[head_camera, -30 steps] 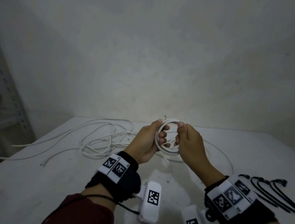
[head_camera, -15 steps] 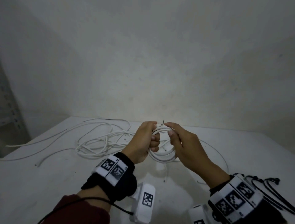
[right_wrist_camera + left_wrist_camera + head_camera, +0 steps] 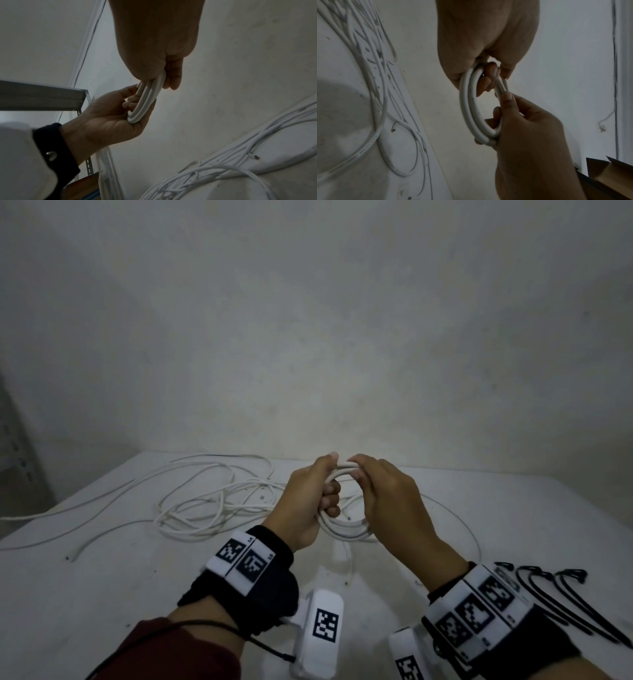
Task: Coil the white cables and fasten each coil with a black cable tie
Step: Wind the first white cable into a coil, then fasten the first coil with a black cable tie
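Observation:
A small coil of white cable (image 3: pixel 346 527) is held up above the table between both hands. My left hand (image 3: pixel 330 491) grips its left side with fingers curled through the ring. My right hand (image 3: pixel 359 474) grips the right side, fingers hooked over the top. The left wrist view shows the coil (image 3: pixel 471 108) as an oval of several turns, pinched by the right hand (image 3: pixel 505 102). The right wrist view shows the coil (image 3: pixel 147 97) edge-on in the left hand (image 3: pixel 130 102). Loose white cables (image 3: pixel 212 501) lie tangled on the table behind. Black cable ties (image 3: pixel 565 601) lie at the right.
The white table (image 3: pixel 85 594) stands against a plain wall. A metal shelf frame (image 3: pixel 42 96) stands to the left, with a cardboard box (image 3: pixel 611 175) low down nearby. A cable end (image 3: pixel 347 580) lies under the hands.
The coil has tipped from facing me to lying flatter. My right hand slid over its top and right side, covering the free end that stuck up before.

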